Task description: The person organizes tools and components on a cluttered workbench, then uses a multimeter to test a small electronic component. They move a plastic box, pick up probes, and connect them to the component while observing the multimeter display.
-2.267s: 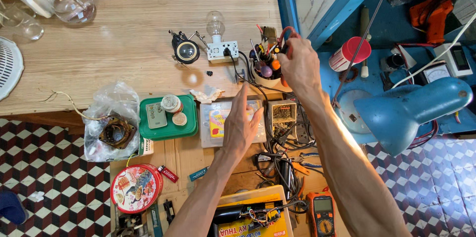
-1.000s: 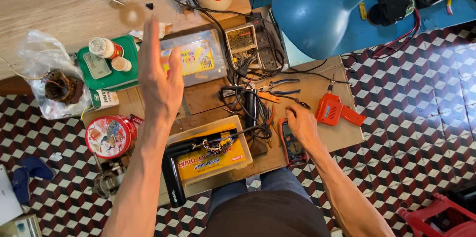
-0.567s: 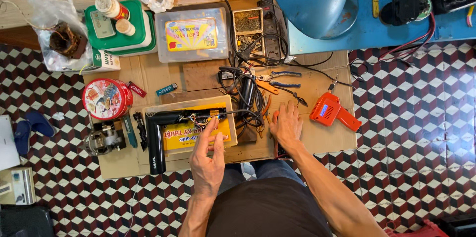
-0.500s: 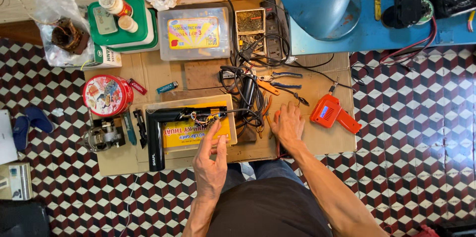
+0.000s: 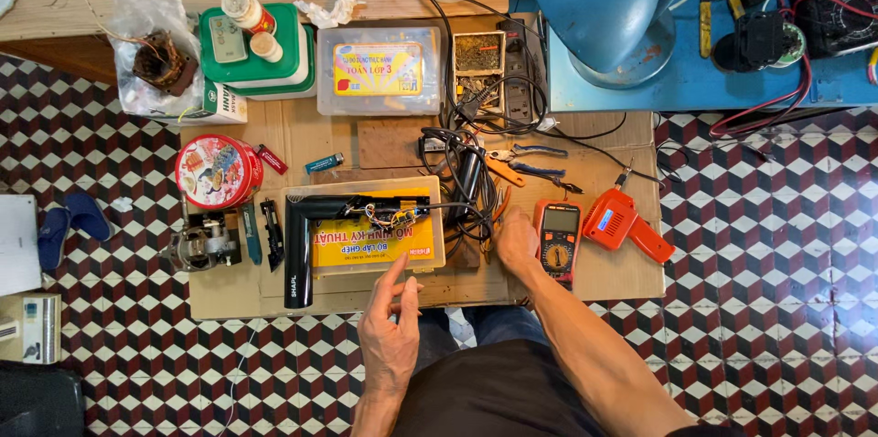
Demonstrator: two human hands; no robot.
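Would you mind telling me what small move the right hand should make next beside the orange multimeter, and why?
Probably the right hand should close on the orange multimeter and draw it nearer. It already rests at the meter's left edge but seems not to grip it, while the left hand hovers open and empty below the clear plastic box with the yellow label, where a black elbow pipe trails coloured wires.

By my right hand (image 5: 518, 243) fingers I see a glossy plastic multimeter (image 5: 559, 239); near my left hand (image 5: 389, 327) fingertips, clear shiny plastic box (image 5: 366, 240) on matt cardboard (image 5: 604, 272).
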